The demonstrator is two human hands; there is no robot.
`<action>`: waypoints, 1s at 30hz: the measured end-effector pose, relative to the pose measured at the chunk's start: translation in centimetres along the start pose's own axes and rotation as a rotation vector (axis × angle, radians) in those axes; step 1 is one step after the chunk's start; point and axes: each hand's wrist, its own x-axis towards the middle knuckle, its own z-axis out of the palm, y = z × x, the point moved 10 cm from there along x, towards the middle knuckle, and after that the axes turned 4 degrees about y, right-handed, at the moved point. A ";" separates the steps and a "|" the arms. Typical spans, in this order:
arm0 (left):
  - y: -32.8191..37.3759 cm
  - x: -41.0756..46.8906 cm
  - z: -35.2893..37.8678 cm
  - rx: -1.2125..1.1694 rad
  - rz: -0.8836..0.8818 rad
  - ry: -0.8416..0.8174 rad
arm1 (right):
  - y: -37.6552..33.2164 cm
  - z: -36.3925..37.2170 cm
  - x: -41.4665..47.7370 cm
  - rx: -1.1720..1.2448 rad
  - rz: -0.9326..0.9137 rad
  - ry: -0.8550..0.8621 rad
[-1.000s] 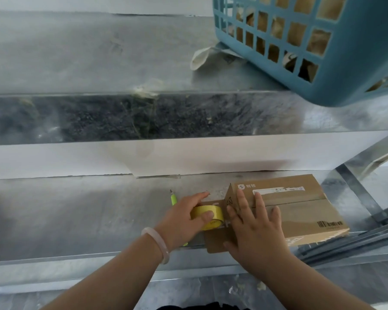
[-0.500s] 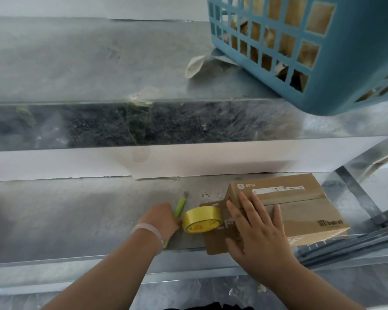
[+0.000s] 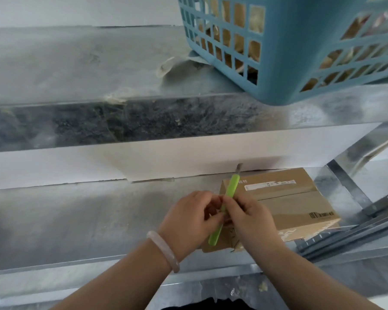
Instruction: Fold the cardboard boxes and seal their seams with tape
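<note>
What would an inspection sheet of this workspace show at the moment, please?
Surface: grey metal shelf, scuffed, with an upper shelf behind it.
Job's things: cardboard box lies on the metal shelf at the right, a flap sticking out toward the person. A green utility knife is held over its left end, blade pointing away. No tape roll seen.
Clutter: pale scrap on the upper shelf beside the basket.
Hands: left hand and right hand both grip the knife's handle. There is a bracelet on the left wrist.
Cables: nothing seen.
Surroundings: blue plastic basket with brown contents on the upper shelf, and metal rails at the right.
</note>
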 end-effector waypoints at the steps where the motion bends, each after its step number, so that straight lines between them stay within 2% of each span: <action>1: -0.4 0.0 0.1 0.017 0.006 0.005 | 0.6 -0.9 0.1 0.013 0.038 0.033; 4: -2.8 -0.1 0.6 0.157 0.013 0.007 | 1.9 -2.5 0.1 -0.169 0.050 0.003; 8: -5.5 -0.4 4.1 0.190 -0.060 -0.216 | 2.6 -2.2 -0.8 -0.540 -0.067 -0.100; 10: -5.4 0.1 4.7 0.248 -0.045 -0.228 | 2.4 -2.0 -1.4 -0.647 -0.135 -0.095; 14: -5.0 1.4 4.2 0.391 -0.021 -0.167 | 2.5 -1.2 -2.0 -0.709 -0.175 -0.128; 18: -5.7 2.2 4.6 0.339 -0.105 -0.160 | 2.2 -0.8 -2.5 -0.724 -0.258 -0.117; 24: -7.2 3.4 6.4 0.264 -0.276 -0.364 | 2.4 -0.2 -2.3 -0.744 -0.284 -0.117; 28: -6.1 3.9 5.7 0.393 -0.165 -0.344 | 2.9 0.3 -2.1 -0.743 -0.246 -0.129; 30: -5.7 3.4 5.2 0.376 -0.115 -0.304 | 3.1 0.3 -2.1 -0.738 -0.223 -0.130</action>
